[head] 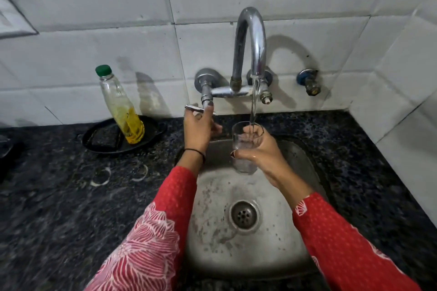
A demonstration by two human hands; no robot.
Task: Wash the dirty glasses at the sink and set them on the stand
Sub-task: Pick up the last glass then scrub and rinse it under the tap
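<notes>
My right hand (262, 152) grips a clear drinking glass (244, 146) upright over the steel sink (212, 215). Water streams from the curved chrome tap (251, 38) straight into the glass. My left hand (199, 129) is closed around the tap's left handle (195, 108), just left of the glass. No stand is in view.
A plastic bottle (120, 106) with a green cap and yellow liquid leans on a black tray (99, 139) at the left of the dark speckled counter (59, 208). A second valve (311, 82) sticks out of the white tiled wall at the right. The drain (244, 214) lies mid-sink.
</notes>
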